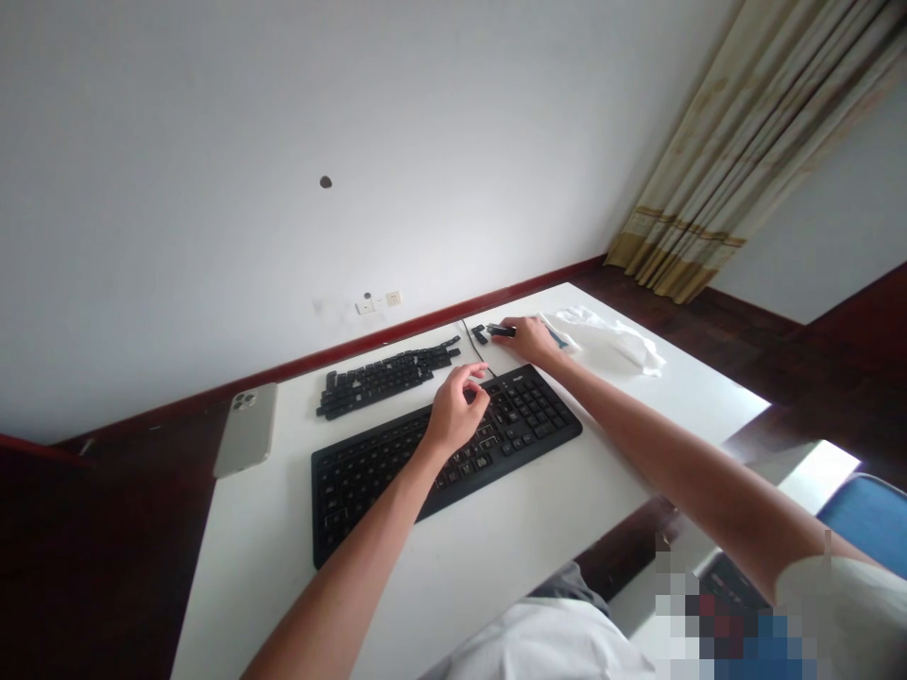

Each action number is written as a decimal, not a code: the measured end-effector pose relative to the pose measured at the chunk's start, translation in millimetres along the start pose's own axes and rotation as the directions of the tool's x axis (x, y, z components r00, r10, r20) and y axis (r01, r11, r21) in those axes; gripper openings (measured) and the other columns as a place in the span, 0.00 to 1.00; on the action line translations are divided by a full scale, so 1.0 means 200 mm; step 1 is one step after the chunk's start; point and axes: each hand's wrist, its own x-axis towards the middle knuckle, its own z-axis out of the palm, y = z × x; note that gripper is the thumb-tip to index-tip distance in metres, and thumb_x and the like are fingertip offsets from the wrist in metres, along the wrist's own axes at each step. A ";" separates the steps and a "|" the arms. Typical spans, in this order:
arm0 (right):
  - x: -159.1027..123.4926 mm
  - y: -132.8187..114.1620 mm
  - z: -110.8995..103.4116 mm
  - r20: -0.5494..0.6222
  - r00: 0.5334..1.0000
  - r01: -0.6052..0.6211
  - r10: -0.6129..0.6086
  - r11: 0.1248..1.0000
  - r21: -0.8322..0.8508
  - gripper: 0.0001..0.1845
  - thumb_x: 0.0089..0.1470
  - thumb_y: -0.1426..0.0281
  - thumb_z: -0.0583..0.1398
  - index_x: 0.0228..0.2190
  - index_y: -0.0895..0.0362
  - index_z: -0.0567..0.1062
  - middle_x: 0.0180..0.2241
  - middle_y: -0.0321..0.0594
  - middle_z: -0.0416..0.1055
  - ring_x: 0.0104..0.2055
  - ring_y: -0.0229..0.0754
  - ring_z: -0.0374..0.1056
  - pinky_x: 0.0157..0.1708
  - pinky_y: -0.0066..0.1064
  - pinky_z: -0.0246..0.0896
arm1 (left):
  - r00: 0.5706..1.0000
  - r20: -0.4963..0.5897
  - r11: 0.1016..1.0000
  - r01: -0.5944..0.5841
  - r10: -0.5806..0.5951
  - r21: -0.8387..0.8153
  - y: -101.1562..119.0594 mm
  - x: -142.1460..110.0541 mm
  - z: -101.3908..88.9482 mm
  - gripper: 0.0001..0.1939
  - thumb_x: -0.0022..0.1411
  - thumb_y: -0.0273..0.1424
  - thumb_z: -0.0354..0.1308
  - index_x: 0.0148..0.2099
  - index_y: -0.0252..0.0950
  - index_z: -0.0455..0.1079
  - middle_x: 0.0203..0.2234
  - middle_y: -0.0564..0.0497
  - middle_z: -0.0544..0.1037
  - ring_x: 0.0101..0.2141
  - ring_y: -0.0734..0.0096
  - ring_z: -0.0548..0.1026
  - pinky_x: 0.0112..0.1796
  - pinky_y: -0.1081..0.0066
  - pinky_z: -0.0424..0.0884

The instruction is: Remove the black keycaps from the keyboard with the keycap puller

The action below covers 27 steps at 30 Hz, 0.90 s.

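Note:
A black keyboard [528, 439] lies at a slant on the white table, many of its key positions on the left and middle without caps. Above its middle is my left hand [457, 406], thumb and index finger curled together at the tips; whatever they pinch is too small to make out. My right hand [531, 338] is beyond the keyboard's far right edge, closed on a slim black tool [502, 331] that points left. Just left of that tool sit a few loose black keycaps [480, 334]. Behind the keyboard, rows of removed keycaps [386, 378] are laid out.
A phone [246, 430] lies face down at the table's left edge. Crumpled white cloth or tissue [609, 342] is right of my right hand, with a blue item [556, 335] beside it. The keyboard's cable [474, 345] runs toward the wall. A blue seat [868, 519] stands at right.

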 end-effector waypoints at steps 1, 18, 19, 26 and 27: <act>0.01 -0.01 0.01 0.004 1.000 0.004 -0.004 1.000 0.006 0.15 0.58 0.56 0.66 0.38 0.52 0.84 0.32 0.41 0.83 0.34 0.45 0.73 0.32 0.30 0.57 | 1.000 0.005 1.000 -0.004 0.004 -0.004 0.00 0.00 0.00 0.21 0.61 0.19 0.57 0.55 0.38 0.74 0.47 0.47 0.79 0.37 0.72 0.78 0.49 0.65 0.75; 0.05 0.01 0.06 0.009 0.994 0.108 -0.109 0.992 0.068 0.14 0.58 0.68 0.63 0.44 0.51 0.85 0.41 0.42 0.85 0.44 0.50 0.79 0.40 0.31 0.66 | 0.999 0.041 0.999 -0.011 0.010 0.030 0.03 0.00 -0.01 0.14 0.63 0.22 0.58 0.49 0.39 0.75 0.47 0.49 0.79 0.39 0.69 0.77 0.50 0.64 0.75; 0.05 0.02 0.06 0.011 0.994 0.107 -0.108 0.992 0.065 0.14 0.57 0.69 0.64 0.44 0.51 0.85 0.42 0.42 0.85 0.45 0.51 0.79 0.41 0.32 0.66 | 0.999 0.041 0.999 -0.011 0.010 0.030 0.03 0.00 -0.01 0.14 0.63 0.22 0.58 0.49 0.39 0.76 0.47 0.49 0.79 0.39 0.69 0.77 0.50 0.64 0.74; 0.04 0.01 0.05 -0.013 0.984 0.177 -0.177 0.978 0.113 0.19 0.53 0.75 0.62 0.46 0.51 0.84 0.47 0.41 0.84 0.49 0.50 0.79 0.47 0.33 0.68 | 0.999 0.041 0.999 -0.015 0.014 0.038 0.03 0.00 -0.01 0.14 0.62 0.21 0.58 0.48 0.39 0.76 0.47 0.49 0.79 0.40 0.70 0.77 0.51 0.64 0.74; 0.03 0.00 0.03 -0.037 0.985 0.173 -0.169 0.977 0.122 0.19 0.53 0.74 0.62 0.46 0.52 0.84 0.46 0.41 0.84 0.48 0.50 0.78 0.47 0.33 0.68 | 0.999 0.041 0.999 -0.015 0.013 0.037 0.03 0.00 -0.01 0.14 0.63 0.21 0.58 0.48 0.39 0.76 0.47 0.49 0.79 0.39 0.70 0.77 0.51 0.64 0.74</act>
